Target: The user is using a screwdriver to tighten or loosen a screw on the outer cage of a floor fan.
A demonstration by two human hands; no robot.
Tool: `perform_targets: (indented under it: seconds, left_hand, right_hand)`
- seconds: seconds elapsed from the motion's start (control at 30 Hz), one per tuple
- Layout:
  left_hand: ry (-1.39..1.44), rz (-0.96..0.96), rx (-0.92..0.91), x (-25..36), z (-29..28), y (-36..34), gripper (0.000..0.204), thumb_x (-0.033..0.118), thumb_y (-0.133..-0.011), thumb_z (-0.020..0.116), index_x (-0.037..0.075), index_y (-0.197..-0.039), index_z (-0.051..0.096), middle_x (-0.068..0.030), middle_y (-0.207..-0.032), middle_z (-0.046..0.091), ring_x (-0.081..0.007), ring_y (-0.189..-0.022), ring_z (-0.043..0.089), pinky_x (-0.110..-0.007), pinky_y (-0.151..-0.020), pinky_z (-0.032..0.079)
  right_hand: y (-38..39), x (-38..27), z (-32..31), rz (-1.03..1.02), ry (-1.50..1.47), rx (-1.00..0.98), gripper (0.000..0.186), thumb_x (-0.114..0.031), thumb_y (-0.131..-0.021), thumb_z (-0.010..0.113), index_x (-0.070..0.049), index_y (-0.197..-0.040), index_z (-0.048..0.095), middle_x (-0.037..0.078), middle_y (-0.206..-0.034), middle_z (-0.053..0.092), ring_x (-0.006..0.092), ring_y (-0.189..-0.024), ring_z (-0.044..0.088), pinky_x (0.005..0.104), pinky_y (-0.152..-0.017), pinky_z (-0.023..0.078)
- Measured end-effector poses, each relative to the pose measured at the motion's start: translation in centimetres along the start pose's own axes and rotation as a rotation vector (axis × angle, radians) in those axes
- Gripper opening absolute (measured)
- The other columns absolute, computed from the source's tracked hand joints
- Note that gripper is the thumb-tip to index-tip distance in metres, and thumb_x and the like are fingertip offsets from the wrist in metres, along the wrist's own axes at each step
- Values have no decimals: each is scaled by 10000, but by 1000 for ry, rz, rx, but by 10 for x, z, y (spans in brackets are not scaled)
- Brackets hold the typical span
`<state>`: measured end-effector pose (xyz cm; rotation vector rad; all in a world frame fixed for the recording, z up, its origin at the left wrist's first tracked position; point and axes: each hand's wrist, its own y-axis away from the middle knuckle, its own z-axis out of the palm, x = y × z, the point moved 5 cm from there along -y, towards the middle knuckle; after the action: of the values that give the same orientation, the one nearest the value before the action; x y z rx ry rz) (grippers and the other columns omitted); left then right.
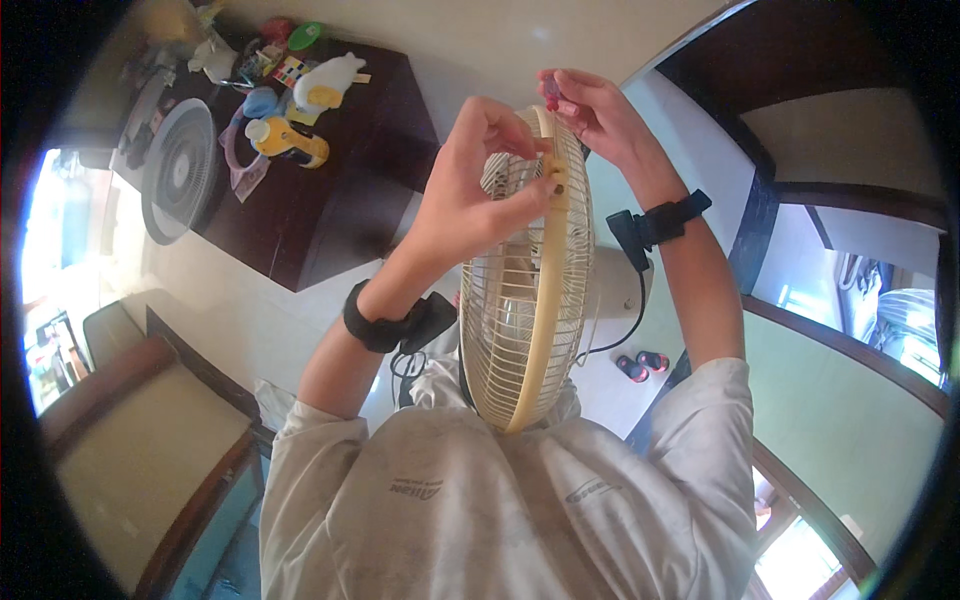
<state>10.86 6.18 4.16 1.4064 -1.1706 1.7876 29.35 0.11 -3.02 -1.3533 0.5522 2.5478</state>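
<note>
An electric fan with a cream wire guard [525, 290] stands upright against my front, its rim [552, 270] seen nearly edge-on. My left hand [480, 190] is closed on the top of that rim, thumb and fingers at a small tab with a dark spot, perhaps a screw. Just right of the rim's top, my right hand [600, 115] is raised, its fingers pinching a small reddish-purple object [552, 92] whose kind I cannot make out. The fan's pale motor housing [622, 280] shows behind the guard, below my right forearm.
A dark wooden cabinet [330, 200] at the upper left bears a round grey fan grille [180, 170], a yellow bottle [290, 142] and a white plush toy [328, 85]. Dark slippers [642, 366] lie on the floor. A black cable [640, 310] hangs from my right wrist strap [660, 222].
</note>
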Motion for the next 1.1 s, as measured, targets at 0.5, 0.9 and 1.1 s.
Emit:
perform_targets:
  seconds: [0.5,0.9,1.1]
  left_hand:
    - [20,-15,-53,5,1,-1,371,42,-733,694,16,-1009,447,-94,-958,552,-210,-1005,606,-351,-905,451]
    - [-153,9,-111,11,5,-10,279,58,-712,654,-19,-980,664,-82,-920,547,-181,-886,525,-304,-839,433]
    - [-173,11,-139,15,2,-11,268,38,-741,642,-40,-997,666,-90,-972,549,-174,-916,524,-292,-850,421]
  right_hand:
    - [2,-10,15,-78,316,51,321,-367,-867,699,-148,-702,532,-65,-649,474,10,-538,359,188,-484,257]
    - [-6,-9,9,-164,338,296,321,-272,-749,824,-116,-709,546,-17,-637,530,53,-533,482,210,-507,401]
    - [2,-13,13,-154,200,190,286,-281,-849,733,-40,-887,582,52,-779,630,78,-667,553,199,-599,453]
